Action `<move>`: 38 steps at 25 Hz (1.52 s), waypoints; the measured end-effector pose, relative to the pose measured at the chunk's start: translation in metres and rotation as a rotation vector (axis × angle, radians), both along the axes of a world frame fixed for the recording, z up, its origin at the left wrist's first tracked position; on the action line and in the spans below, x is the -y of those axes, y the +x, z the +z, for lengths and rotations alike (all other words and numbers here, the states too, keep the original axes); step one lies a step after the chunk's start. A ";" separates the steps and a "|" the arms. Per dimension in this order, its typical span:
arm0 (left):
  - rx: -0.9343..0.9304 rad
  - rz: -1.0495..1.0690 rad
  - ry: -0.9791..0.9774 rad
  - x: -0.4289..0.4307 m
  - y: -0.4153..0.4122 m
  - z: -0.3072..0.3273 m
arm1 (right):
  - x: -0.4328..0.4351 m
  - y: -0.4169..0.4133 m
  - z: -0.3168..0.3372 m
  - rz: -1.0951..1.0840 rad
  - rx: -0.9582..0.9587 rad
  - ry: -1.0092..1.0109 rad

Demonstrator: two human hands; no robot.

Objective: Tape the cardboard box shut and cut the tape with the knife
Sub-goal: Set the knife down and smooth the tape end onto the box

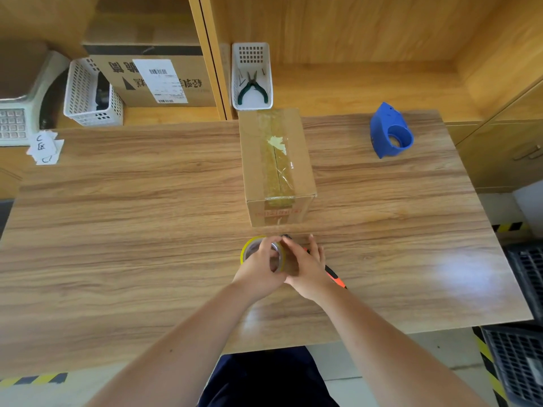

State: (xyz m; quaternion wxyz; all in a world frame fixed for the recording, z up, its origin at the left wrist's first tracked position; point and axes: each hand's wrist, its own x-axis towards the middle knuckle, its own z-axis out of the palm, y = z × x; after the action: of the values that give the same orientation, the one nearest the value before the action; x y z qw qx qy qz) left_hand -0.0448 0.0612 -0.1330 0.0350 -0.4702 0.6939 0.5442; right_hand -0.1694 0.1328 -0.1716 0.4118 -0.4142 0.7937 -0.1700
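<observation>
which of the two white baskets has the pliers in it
The right basket, just behind the box, holds the green-handled pliers. The left basket holds only dark items that are hard to identify.

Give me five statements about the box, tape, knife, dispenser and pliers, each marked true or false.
1. The left hand holds the tape roll. True.
2. The cardboard box has open flaps. False: they are closed, with old tape along the seam.
3. The knife lies under the right hand. True.
4. The blue dispenser sits on the box. False: it stands apart, on the table.
5. The pliers lie in a white basket. True.
</observation>
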 end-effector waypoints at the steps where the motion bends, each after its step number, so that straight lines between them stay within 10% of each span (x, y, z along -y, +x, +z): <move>1: -0.003 0.031 0.014 0.000 -0.001 0.001 | 0.001 0.000 -0.002 0.000 0.002 -0.006; 16: -0.308 0.477 0.223 0.003 0.002 0.033 | 0.015 -0.020 0.038 0.060 0.021 -0.372; 22: -0.299 0.292 0.278 0.010 -0.003 0.046 | 0.027 -0.042 0.080 0.135 0.114 -0.301; 32: -0.348 0.228 0.137 0.013 -0.009 0.072 | 0.044 -0.035 0.112 0.076 -0.084 -0.410; 38: -0.120 0.006 -0.317 0.015 0.002 0.080 | 0.048 -0.038 0.143 0.223 -0.220 -0.596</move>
State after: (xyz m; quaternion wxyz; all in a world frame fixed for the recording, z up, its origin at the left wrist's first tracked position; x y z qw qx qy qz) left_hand -0.0431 0.0464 -0.0533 -0.0828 -0.4386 0.7705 0.4550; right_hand -0.2069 0.0845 -0.0284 0.2007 -0.6166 0.6984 -0.3029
